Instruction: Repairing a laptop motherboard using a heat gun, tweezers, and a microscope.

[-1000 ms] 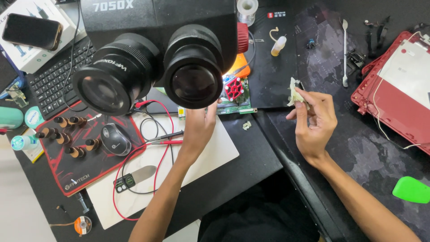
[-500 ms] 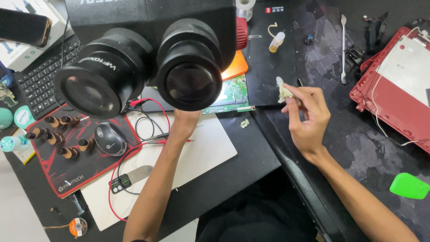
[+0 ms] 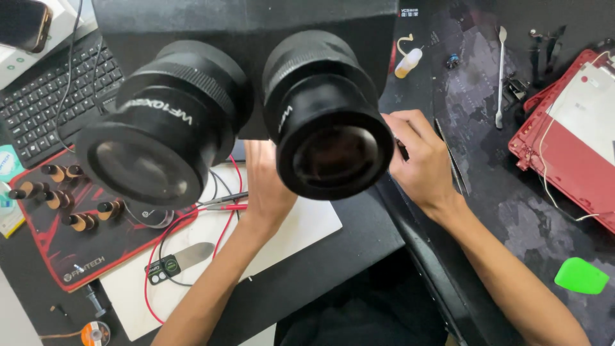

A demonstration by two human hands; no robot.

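Under the black microscope eyepieces [image 3: 243, 109], left hand [image 3: 266, 186] flat on white mat [image 3: 301, 234] — fingers hidden, grip unclear, right hand [image 3: 419, 157] pinching a thin dark tool [image 3: 401, 149]

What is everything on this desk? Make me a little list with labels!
Big thing in front: black microscope eyepieces
Left hand: flat on the white mat, fingers hidden behind the eyepieces
Right hand: closed on a thin dark tool
Left side: black keyboard, red and black wires
Right side: red case, green pick, small yellowish bottle
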